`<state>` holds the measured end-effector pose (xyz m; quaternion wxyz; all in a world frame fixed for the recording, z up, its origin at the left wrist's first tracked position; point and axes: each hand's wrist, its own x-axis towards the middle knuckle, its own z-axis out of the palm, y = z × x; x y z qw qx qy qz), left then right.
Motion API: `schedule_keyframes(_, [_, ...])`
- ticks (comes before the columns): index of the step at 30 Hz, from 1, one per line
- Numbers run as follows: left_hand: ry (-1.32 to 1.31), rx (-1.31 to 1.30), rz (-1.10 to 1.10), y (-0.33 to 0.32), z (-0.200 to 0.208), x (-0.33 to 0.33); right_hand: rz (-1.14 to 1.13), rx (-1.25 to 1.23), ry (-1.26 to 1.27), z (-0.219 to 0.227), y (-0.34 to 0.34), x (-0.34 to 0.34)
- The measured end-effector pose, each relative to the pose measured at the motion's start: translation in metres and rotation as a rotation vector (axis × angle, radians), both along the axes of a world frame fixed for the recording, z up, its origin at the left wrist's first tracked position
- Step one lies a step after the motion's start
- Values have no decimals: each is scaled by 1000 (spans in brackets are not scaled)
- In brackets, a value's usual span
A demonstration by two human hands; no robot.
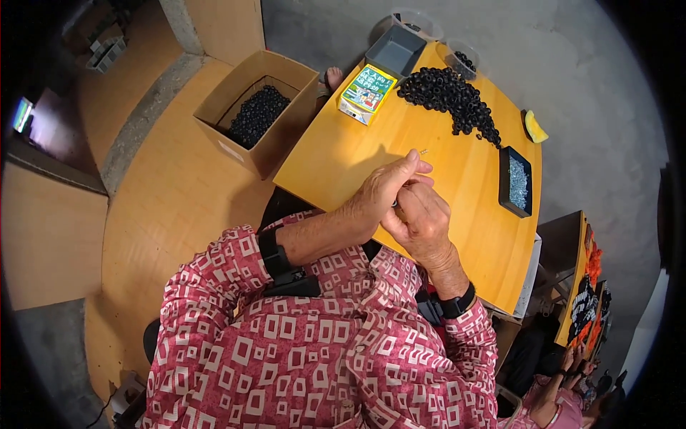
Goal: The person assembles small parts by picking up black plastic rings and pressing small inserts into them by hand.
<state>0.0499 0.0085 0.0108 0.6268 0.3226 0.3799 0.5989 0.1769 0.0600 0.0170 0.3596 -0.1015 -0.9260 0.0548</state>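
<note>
My left hand [386,189] and my right hand [421,222] meet above the near edge of the orange wooden table [343,154]. The left fingers pinch a thin metal pin whose tip [423,151] pokes out past the thumb. My right hand is curled against the left, closed on a small dark part that is mostly hidden. Both wrists carry black bands, and the sleeves are pink with white squares. A heap of small black rings [450,96] lies farther along the table.
A black tray of shiny metal pins [516,182] sits at the table's right edge. A green and yellow box [367,93], a grey bin [395,50] and clear tubs stand at the far end. A cardboard box of black rings [256,111] stands on the floor. Another person sits lower right.
</note>
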Motion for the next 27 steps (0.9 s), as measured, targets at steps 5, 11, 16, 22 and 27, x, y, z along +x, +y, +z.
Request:
schedule_keyframes(5, [-65, -77, 74, -7, 6, -7, -111, 41, 61, 11, 7, 9])
schedule_keyframes(11, [103, -33, 69, -12, -2, -16, -220, 86, 9, 21, 11, 20])
schedule_keyframes(16, [93, -7, 64, -12, 3, -18, -172, 109, -29, 24, 11, 19])
schedule_keyframes(22, [115, -56, 82, -13, 11, -18, -178, 54, -52, 25, 13, 20])
schedule_keyframes(27, [143, -48, 46, -13, 6, -19, -141, 95, -85, 25, 16, 21])
